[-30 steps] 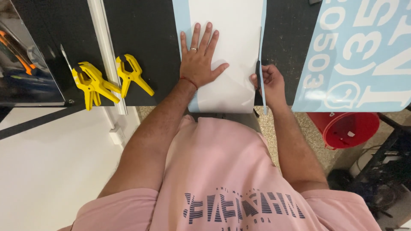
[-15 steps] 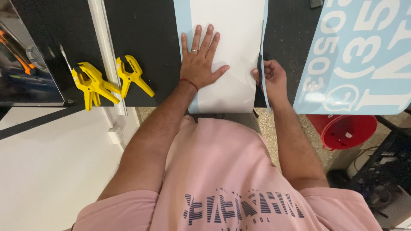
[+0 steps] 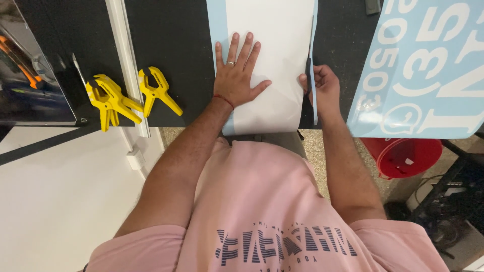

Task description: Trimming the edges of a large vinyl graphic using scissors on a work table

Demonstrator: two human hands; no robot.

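**White sheet pressed flat and gripped at its edge**

Yellow spring clamps point(image 3: 108, 100) are seen at the left on the black desk point(image 3: 174, 55), two lying close together and a third point(image 3: 157, 89) just beside them, past a white strip. Toward the middle, a white sheet point(image 3: 282, 45) with a pale blue border is laid on the desk, its near end hanging over the desk's edge. The left hand point(image 3: 237, 75) is pressed flat on it, fingers spread, a ring on one finger. At the sheet's right edge, the right hand point(image 3: 320, 85) is closed around a thin dark tool. Farther right, a pale blue sheet point(image 3: 428, 70) with large white characters is laid; below it a red bucket point(image 3: 403, 156) is visible.
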